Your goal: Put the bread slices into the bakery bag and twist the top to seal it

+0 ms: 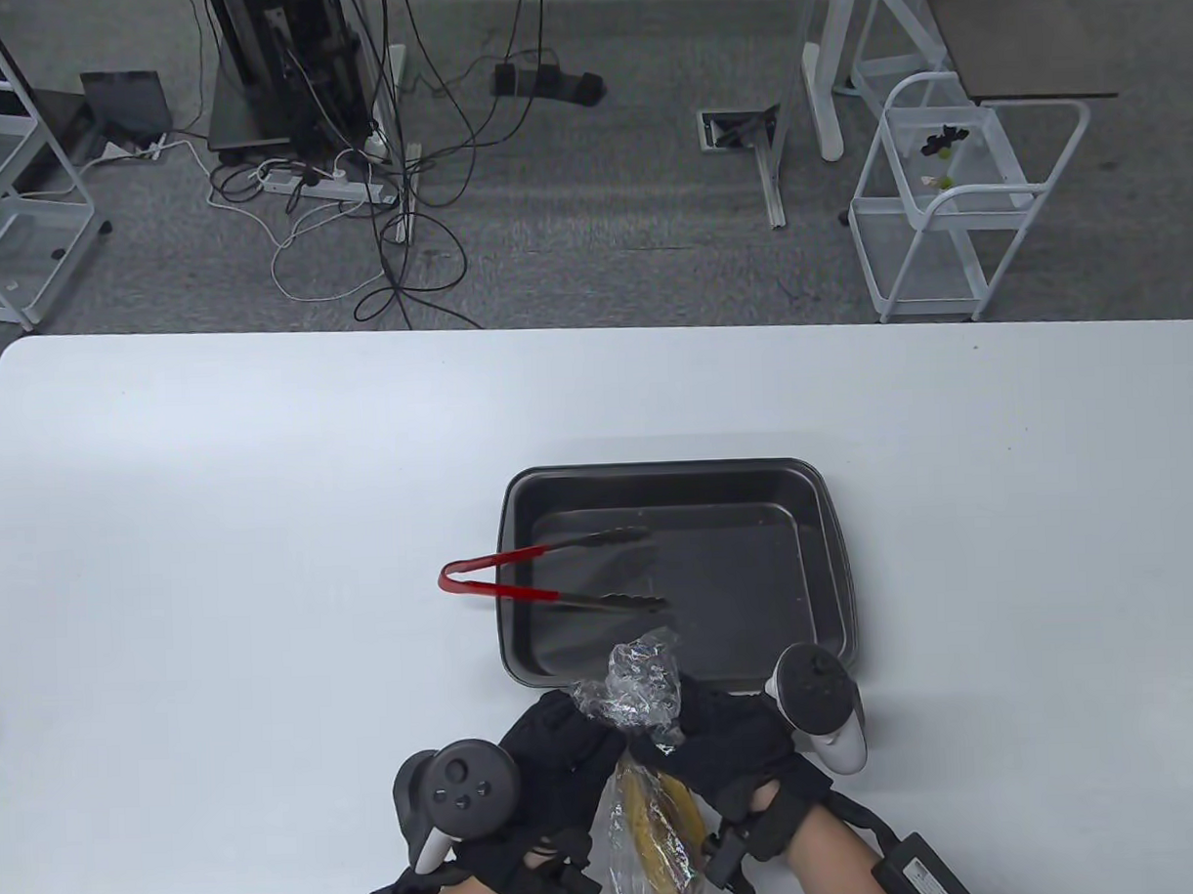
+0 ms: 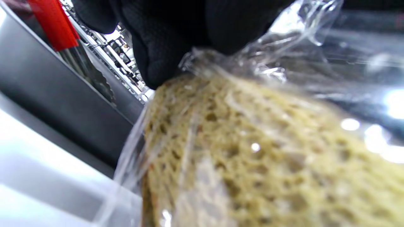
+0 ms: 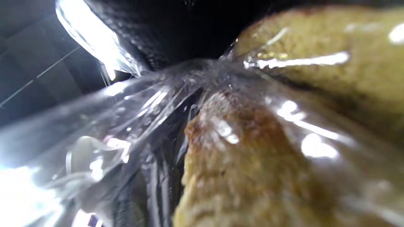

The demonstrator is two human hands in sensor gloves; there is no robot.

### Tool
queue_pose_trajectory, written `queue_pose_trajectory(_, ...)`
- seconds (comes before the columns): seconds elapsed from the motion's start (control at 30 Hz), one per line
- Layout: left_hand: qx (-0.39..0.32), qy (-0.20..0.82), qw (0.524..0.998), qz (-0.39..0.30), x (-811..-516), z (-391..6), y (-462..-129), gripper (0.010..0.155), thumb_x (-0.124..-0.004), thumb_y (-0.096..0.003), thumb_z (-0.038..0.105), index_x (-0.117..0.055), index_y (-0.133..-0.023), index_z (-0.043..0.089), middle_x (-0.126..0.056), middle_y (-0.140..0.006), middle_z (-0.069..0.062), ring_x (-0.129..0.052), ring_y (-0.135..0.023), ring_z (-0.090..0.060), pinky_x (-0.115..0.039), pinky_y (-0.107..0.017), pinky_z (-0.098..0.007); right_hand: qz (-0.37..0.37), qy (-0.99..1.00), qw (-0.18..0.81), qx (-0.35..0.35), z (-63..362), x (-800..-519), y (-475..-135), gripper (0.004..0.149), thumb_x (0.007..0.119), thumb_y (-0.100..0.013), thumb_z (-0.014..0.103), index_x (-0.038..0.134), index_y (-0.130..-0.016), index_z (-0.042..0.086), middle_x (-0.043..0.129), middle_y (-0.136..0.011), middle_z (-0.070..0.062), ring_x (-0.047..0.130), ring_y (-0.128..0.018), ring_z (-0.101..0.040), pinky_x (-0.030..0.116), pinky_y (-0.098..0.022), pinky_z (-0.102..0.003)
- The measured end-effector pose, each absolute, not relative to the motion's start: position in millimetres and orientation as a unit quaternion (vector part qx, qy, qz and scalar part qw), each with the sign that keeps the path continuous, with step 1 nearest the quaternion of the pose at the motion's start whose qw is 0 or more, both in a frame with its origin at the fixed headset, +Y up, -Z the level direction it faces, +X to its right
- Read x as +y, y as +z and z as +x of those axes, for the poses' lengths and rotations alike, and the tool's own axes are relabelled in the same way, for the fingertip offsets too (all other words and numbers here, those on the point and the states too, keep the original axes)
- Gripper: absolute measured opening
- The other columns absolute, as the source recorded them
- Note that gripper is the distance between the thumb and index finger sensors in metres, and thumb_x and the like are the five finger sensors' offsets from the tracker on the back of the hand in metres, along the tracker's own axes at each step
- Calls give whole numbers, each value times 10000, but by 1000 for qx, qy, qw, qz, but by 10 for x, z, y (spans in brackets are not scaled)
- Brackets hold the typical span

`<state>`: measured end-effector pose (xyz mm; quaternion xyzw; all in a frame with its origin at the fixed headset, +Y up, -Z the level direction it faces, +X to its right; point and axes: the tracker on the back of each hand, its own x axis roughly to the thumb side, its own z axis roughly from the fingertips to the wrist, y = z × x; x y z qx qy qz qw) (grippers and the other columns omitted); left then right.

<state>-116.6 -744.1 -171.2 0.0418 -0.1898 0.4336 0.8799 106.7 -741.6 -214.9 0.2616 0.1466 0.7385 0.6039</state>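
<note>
The clear crinkled plastic bakery bag (image 1: 639,758) holding golden-brown bread slices (image 1: 654,826) lies at the white counter's (image 1: 218,538) near edge. The left hand (image 1: 554,761) and right hand (image 1: 729,750) each grip its gathered neck. Just beyond sits a dark rectangular metal baking tray (image 1: 825,556) bearing red-handled tongs (image 1: 552,571).

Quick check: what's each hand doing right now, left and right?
Left hand: grips the gathered neck of the bakery bag, bread slices inside.
Right hand: grips the same neck.
</note>
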Motion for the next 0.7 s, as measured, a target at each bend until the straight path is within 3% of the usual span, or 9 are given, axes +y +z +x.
queue_pose_trajectory(0.4, -222, 386, 893, 58, -7410, -1065, -1633, 510, -829, -512, 348, -742, -994, 203, -898, -886, -14, -999, -729, -191, -617, -815, -564, 238, 743, 608, 149, 1100, -7494, -2136, 508, 924, -447, 316, 783, -686, -110, 666, -978, -335, 828, -766, -513, 603, -619, -694)
queue_pose_trajectory(0.7, -222, 377, 898, 44, -7425, -1032, -1651, 546, -810, -518, 342, -682, -1029, 200, -843, -926, -22, -958, -775, -202, -578, -818, -587, 147, 744, 633, 155, 1134, -7515, -2084, 597, 944, -427, 311, 738, -778, -125, 653, -960, -364, 835, -759, -510, 617, -607, -693)
